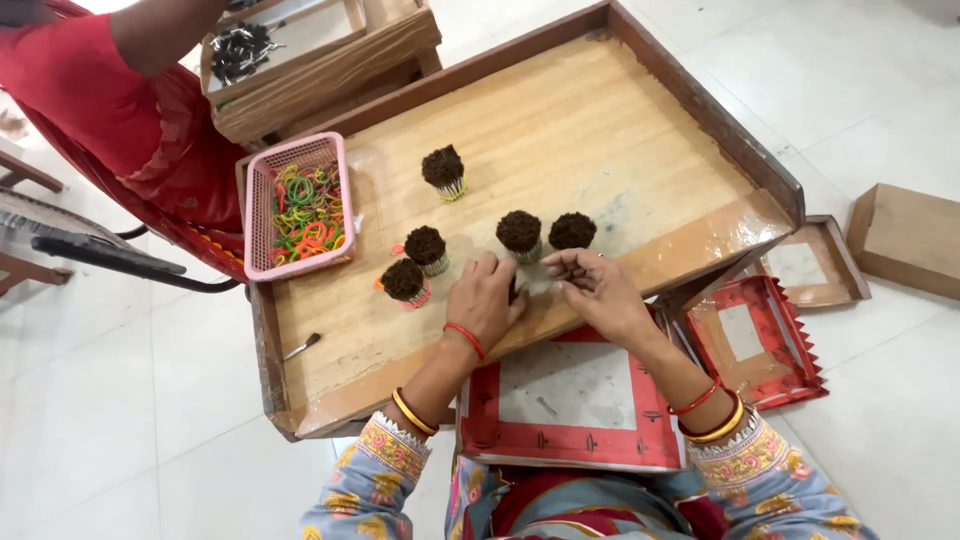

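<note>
My left hand [484, 297] and my right hand [596, 287] meet over the near edge of a wooden tray table [600, 130], fingers curled around a small dark bundle [513, 292] that is mostly hidden between them. Several upright bundles of dark-tipped sticks stand just beyond: one [519, 232] and another [572, 231] right above my fingers, two more at the left [426, 246] [404, 281], and one farther back [443, 169]. Bangles circle both wrists.
A pink basket [256, 215] of coloured rubber bands sits at the tray's left. A small tool [301, 346] lies near the front left. Red-edged flat boxes [570, 400] [755, 340] lie by my lap. A person in red [110, 90] sits at the far left beside a wooden crate [320, 60].
</note>
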